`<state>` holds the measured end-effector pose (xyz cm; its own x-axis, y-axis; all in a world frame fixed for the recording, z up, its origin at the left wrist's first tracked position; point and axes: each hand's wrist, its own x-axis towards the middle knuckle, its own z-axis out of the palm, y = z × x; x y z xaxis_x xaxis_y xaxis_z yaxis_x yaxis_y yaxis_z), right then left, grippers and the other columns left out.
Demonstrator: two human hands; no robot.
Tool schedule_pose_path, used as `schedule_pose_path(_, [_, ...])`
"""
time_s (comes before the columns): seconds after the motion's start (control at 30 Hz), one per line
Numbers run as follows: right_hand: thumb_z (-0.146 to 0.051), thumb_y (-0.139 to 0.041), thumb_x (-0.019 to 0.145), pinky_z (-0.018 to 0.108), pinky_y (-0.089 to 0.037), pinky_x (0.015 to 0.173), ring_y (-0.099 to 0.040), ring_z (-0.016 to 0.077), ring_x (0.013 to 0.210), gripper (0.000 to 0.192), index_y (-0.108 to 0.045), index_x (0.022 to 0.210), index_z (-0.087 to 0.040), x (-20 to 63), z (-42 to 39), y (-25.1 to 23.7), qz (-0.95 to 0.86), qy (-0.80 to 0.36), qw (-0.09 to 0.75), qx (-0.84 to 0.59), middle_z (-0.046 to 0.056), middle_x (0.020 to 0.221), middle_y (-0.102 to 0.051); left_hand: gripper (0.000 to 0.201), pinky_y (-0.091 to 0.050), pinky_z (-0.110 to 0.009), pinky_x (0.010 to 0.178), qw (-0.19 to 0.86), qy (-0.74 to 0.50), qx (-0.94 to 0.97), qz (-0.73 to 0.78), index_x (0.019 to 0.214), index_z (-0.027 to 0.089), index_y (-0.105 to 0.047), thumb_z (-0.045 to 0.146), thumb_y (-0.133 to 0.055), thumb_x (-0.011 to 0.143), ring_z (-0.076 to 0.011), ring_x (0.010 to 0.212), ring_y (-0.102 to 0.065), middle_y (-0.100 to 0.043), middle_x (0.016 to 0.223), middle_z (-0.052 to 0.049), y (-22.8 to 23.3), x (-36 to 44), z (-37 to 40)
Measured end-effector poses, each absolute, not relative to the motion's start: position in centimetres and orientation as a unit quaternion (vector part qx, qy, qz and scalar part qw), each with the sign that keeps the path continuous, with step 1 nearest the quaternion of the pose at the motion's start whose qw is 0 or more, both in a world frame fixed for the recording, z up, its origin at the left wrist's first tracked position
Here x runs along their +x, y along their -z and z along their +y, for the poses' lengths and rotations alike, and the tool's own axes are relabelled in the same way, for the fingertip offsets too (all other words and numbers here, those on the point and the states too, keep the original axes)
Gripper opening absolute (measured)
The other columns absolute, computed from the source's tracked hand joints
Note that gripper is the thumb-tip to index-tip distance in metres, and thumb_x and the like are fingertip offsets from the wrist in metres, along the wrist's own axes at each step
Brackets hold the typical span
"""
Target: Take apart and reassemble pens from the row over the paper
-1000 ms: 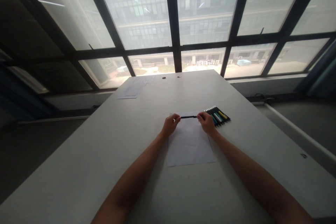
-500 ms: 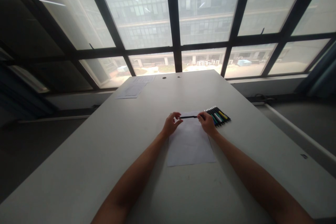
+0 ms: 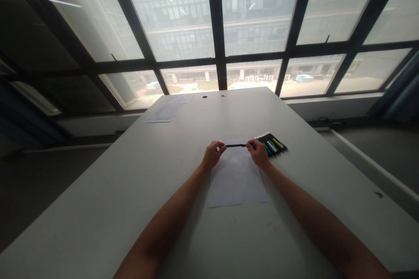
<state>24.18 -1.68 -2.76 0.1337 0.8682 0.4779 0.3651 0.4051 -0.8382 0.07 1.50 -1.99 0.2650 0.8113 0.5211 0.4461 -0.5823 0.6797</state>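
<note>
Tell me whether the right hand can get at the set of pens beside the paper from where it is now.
Probably yes. The right hand lies just beside the set of pens, with only bare table between them. But its grip is on the black pen, shared with the left hand, so it would have to let go first.

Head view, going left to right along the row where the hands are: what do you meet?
Left hand → black pen held between both hands → right hand → row of pens lying on the table.
</note>
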Motion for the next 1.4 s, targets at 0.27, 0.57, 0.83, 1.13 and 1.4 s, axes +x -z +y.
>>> schedule_pose_path(0.27, [-0.045, -0.057, 0.086, 0.027, -0.043, 0.055, -0.054, 0.0165, 0.058, 0.027, -0.062, 0.08, -0.019, 24.2, -1.69, 2.76, -0.618, -0.225, 0.564, -0.5, 0.002, 0.064, -0.06, 0.036, -0.045, -0.024, 0.063, 0.222, -0.422, 0.77, 0.425, 0.073, 0.017, -0.065, 0.044, -0.051, 0.093, -0.0128, 0.066, -0.057, -0.067, 0.073, -0.002, 1.58, 0.15, 1.21])
schedule_pose_path(0.57, [-0.045, -0.057, 0.085, 0.027, -0.042, 0.054, -0.052, 0.0154, 0.056, 0.028, -0.061, 0.081, -0.018, 24.28, -1.63, 2.78, -0.612, -0.233, 0.569, -0.498, 0.001, 0.063, -0.059, 0.023, -0.045, -0.023, 0.059, 0.24, -0.456, 0.751, 0.412, 0.085, 0.017, -0.067, 0.038, -0.058, 0.088, -0.0121, 0.067, -0.058, -0.067, 0.076, -0.002, 1.35, 0.17, 1.19])
schedule_pose_path(0.83, [-0.045, -0.057, 0.085, 0.027, -0.043, 0.056, -0.053, 0.0156, 0.057, 0.027, -0.062, 0.081, -0.018, 24.27, -1.54, 2.81, -0.612, -0.222, 0.572, -0.499, 0.001, 0.064, -0.059, 0.013, -0.045, -0.021, 0.058, 0.245, -0.458, 0.756, 0.398, 0.089, 0.018, -0.067, 0.025, -0.059, 0.081, -0.0121, 0.069, -0.059, -0.066, 0.078, -0.002, 1.7, 0.24, 1.22])
schedule_pose_path(1.13, [-0.046, -0.06, 0.084, 0.027, -0.046, 0.059, -0.056, 0.0166, 0.062, 0.028, -0.061, 0.085, -0.018, 24.21, -1.69, 2.68, -0.593, -0.236, 0.6, -0.482, 0.003, 0.07, -0.062, 0.013, -0.043, -0.02, 0.056, 0.228, -0.414, 0.78, 0.41, 0.084, 0.018, -0.068, 0.017, -0.057, 0.077, -0.0092, 0.059, -0.053, -0.062, 0.068, 0.002, 2.09, 0.3, 1.36])
schedule_pose_path(1.4, [-0.044, -0.061, 0.083, 0.026, -0.047, 0.058, -0.057, 0.0167, 0.067, 0.027, -0.061, 0.089, -0.018, 24.27, -1.53, 3.07, -0.574, -0.246, 0.618, -0.477, 0.004, 0.076, -0.063, 0.015, -0.044, -0.023, 0.061, 0.199, -0.419, 0.793, 0.395, 0.086, 0.019, -0.071, 0.016, -0.06, 0.078, -0.0104, 0.063, -0.056, -0.065, 0.07, 0.001, 2.08, 0.25, 1.58])
